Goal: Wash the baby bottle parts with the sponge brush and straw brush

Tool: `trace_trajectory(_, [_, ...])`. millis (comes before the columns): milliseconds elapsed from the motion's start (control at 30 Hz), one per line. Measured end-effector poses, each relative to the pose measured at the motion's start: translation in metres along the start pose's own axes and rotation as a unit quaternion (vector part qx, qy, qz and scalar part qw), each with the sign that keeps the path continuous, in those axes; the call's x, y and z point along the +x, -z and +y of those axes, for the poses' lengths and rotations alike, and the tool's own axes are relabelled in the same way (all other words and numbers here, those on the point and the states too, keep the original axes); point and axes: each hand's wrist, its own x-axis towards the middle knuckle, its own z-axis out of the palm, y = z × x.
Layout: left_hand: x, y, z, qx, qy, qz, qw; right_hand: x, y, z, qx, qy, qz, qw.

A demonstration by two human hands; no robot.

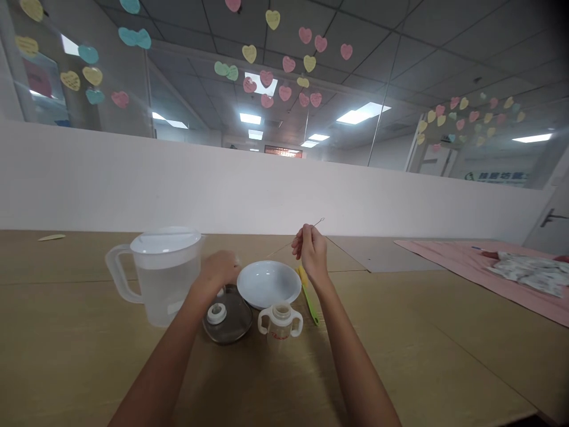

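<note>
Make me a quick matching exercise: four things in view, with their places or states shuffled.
1. Translucent plastic pitcher with white lid
2. Clear plastic bottle with two pale handles
3. Green-and-yellow long-handled brush
4. Right hand

A. Just right of the round white bowl
B. Holding a thin wire with a looped end
C. On the bowl's near side
D. Left of the dark rounded tray

Pairs: 1-D, 2-C, 3-A, 4-B

We find the left hand (219,267) too blurred to tell whether it holds anything, its forearm (175,350) hiding part of the pitcher (160,284), the red lettering (280,336) on the two-handled bottle (281,320) too small to read, and the pink cloth (453,264) cut off by the right edge.
</note>
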Motion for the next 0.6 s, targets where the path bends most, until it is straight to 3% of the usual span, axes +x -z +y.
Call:
trace_trajectory(133, [-0.003,0.008,0.012,-0.186,-0.098,0.057,0.976,-0.011,-0.004,-0.026,0.014,0.090,0.106,0.990])
trace_trajectory(267, [-0.002,0.000,0.026,-0.379,-0.151,0.023,0.913,-0.013,-0.008,-0.022,-0.054,0.141,0.097,0.984])
trace_trajectory(400, [0.000,-0.006,0.035,-0.420,-0.175,0.030,0.890,-0.010,-0.009,-0.012,-0.111,0.153,0.056,0.980])
trace_trajectory(600, [0.004,-0.009,0.034,-0.371,-0.207,0.076,0.902,-0.008,-0.002,-0.019,-0.147,0.172,0.023,0.974])
